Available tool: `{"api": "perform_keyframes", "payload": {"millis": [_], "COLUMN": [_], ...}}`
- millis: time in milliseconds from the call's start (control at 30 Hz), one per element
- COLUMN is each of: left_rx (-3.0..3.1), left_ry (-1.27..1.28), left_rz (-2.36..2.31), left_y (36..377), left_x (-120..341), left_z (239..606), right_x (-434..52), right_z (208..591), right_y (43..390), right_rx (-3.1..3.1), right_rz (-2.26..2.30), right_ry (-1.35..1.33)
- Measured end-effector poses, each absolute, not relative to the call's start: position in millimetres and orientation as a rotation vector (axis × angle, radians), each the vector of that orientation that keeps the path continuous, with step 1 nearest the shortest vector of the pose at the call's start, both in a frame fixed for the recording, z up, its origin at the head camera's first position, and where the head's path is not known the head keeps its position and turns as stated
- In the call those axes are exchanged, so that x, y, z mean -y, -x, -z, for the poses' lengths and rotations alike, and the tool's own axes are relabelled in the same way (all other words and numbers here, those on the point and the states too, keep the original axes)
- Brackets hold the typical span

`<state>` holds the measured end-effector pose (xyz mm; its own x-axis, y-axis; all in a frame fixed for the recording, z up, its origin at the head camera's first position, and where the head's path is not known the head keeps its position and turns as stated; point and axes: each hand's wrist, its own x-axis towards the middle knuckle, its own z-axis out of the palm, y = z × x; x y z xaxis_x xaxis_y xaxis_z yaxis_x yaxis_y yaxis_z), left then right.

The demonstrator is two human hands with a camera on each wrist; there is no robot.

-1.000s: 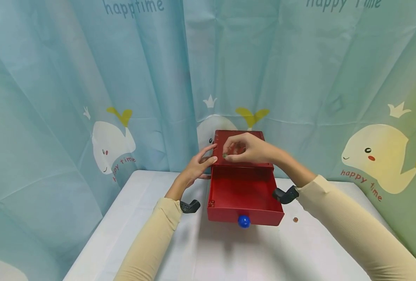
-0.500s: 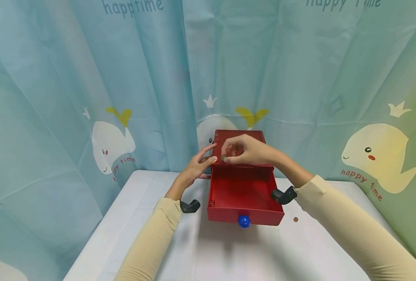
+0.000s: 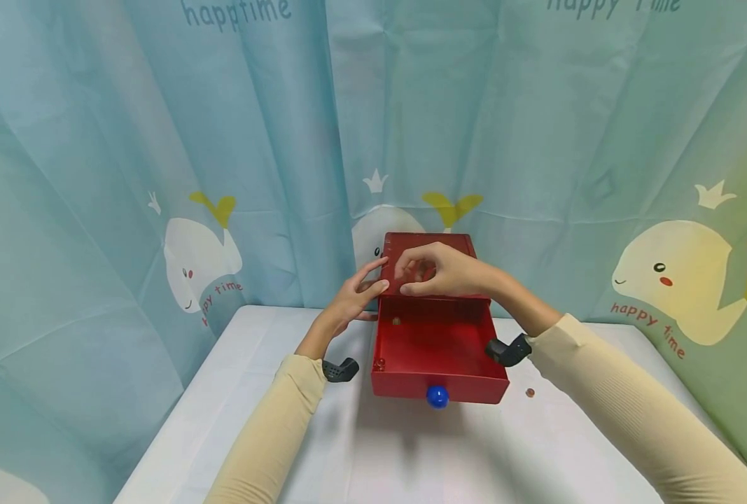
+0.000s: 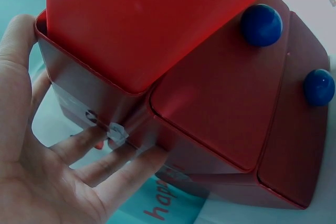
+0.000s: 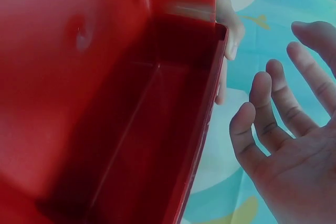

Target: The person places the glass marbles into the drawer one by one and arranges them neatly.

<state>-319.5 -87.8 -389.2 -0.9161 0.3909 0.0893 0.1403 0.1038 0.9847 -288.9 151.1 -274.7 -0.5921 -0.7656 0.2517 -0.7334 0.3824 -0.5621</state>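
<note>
A red drawer cabinet [image 3: 426,240] stands with its top drawer [image 3: 439,385] pulled out, a blue knob [image 3: 437,397] on the front. My left hand [image 3: 352,299] lies against the cabinet's left side, fairly straight fingers [image 4: 123,174] touching the side wall and the thumb at the top edge. Over the cabinet top hovers my right hand [image 3: 439,269], with a gap between thumb and fingers and nothing held. Below it, a small greenish marble-like piece [image 3: 396,321] is in the drawer's back left. A small reddish-brown piece [image 3: 379,365] lies in the front left corner.
Another small reddish-brown piece [image 3: 530,393] lies on the white table [image 3: 411,462], right of the drawer. Two closed lower drawers with blue knobs [image 4: 261,25] show in the left wrist view. A whale-print curtain [image 3: 285,154] hangs close behind the cabinet.
My right hand has let go of the small greenish piece, which is now inside the drawer. That hand shifted slightly left and down beforehand; my left hand stays in place.
</note>
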Motion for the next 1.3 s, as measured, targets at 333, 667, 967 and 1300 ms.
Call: {"api": "perform_keyframes", "payload": {"millis": [333,667,967,1300], "left_rx": [-2.181,-2.189,-2.161,-2.162], "left_ry": [-0.529,-0.519,-0.531,-0.541], "left_rz": [-1.909,-1.903,-1.920,-1.923], "left_y": [318.0,318.6,319.8,318.9], "left_x": [88.1,87.8,88.1,87.9], "left_z": [388.3,388.9,390.2,388.8], "right_x": [-150.2,-157.6,-178.5,-220.3], "right_z": [276.1,273.5,261.5,256.1], "right_y": [289.8,284.4,270.3,254.8], "right_rx": [-2.589,-2.637,-2.665,-2.705], "right_rz": [1.019,0.973,0.913,0.951], "right_ry": [1.400,1.373,1.334,1.244]}}
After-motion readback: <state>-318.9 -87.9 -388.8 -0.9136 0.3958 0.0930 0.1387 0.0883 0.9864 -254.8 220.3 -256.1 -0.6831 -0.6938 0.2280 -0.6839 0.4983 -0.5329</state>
